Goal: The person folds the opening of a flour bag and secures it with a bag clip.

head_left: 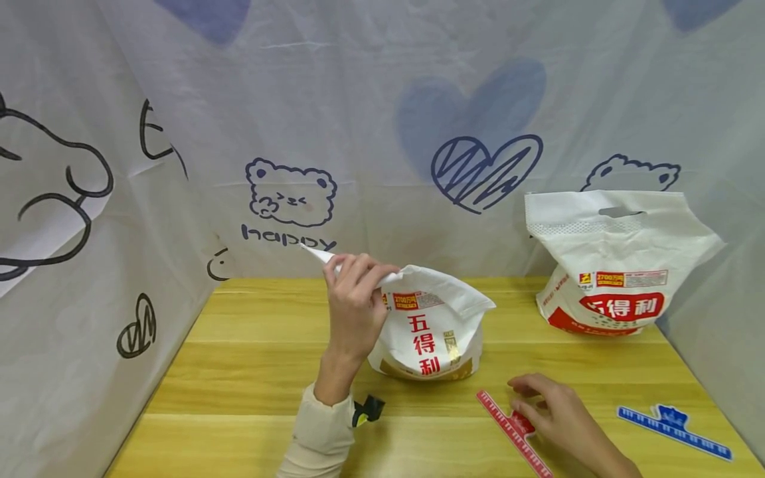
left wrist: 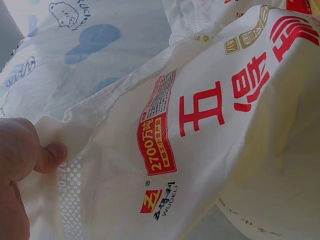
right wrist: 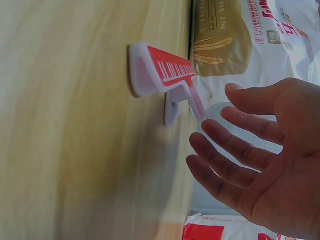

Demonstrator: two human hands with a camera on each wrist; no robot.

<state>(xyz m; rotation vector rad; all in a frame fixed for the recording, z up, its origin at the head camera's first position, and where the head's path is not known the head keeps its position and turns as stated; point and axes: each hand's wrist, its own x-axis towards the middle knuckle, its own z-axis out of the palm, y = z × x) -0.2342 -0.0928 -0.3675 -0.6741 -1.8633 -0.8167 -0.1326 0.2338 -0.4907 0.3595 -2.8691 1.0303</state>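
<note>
My left hand (head_left: 354, 299) pinches the upper left corner of a white flour bag (head_left: 460, 318) with red lettering. In the left wrist view the thumb presses on the edge of the bag (left wrist: 110, 150), whose top slants. The bag stands on the table, its top edge raised at the left. Close to the red clip (head_left: 512, 433), a long one with a piano-key pattern, my right hand (head_left: 564, 421) hovers with fingers loosely bent. The right wrist view shows nothing in the right hand (right wrist: 260, 150) and the fingertips just short of the red clip's (right wrist: 172, 67) handle.
A second white flour bag (head_left: 627, 259) with a cut-out handle stands at the back right. A blue clip (head_left: 675, 434) of the same shape lies at the right of the wooden table (head_left: 257, 358). Printed cloth (head_left: 370, 99) hangs behind and at both sides.
</note>
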